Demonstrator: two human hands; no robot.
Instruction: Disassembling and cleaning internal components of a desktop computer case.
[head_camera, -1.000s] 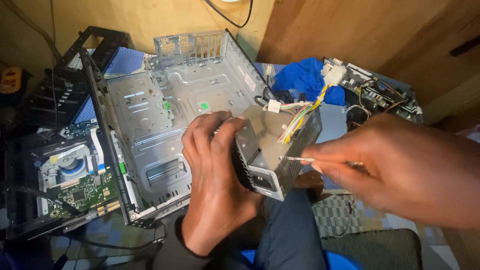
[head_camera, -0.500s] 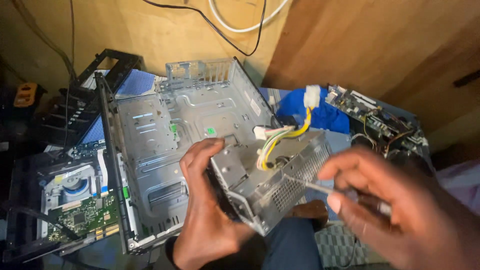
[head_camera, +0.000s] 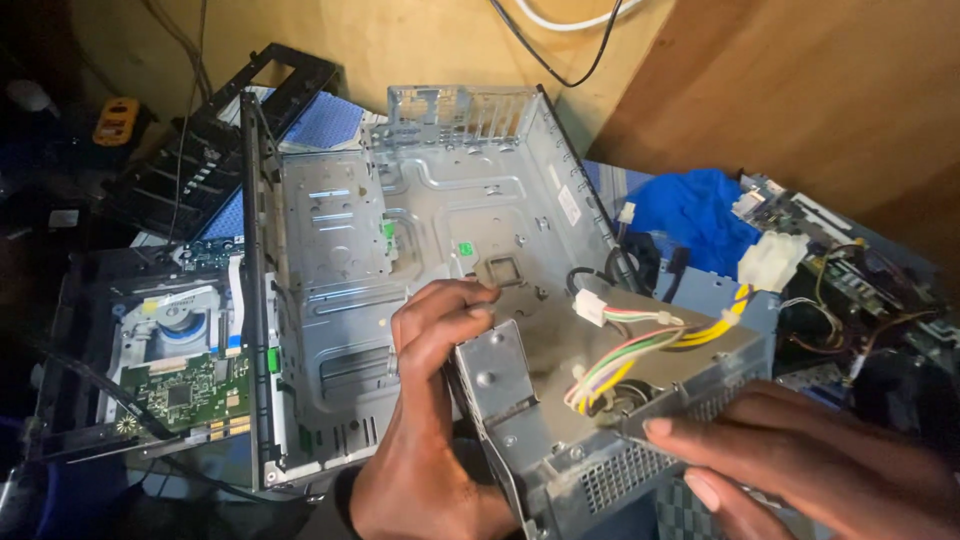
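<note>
My left hand (head_camera: 430, 420) grips the end of a grey metal power supply box (head_camera: 560, 390) and holds it tilted over my lap. A bundle of coloured wires (head_camera: 640, 350) with white plugs (head_camera: 770, 262) comes out of its top. My right hand (head_camera: 790, 465) pinches a thin metal screwdriver (head_camera: 632, 432), whose tip rests on the box's top near the wire outlet. Behind the box lies an empty grey computer case (head_camera: 400, 240), open side up.
A disassembled optical drive with a green circuit board (head_camera: 180, 385) lies left of the case. A black plastic bezel (head_camera: 190, 150) leans at the back left. A blue cloth (head_camera: 695, 215) and a circuit board with wires (head_camera: 850, 270) sit at right. Wooden walls stand behind.
The power supply has been turned so its top with the wires faces up. My right hand moved lower and brought the screwdriver onto the top face. The view shifted right.
</note>
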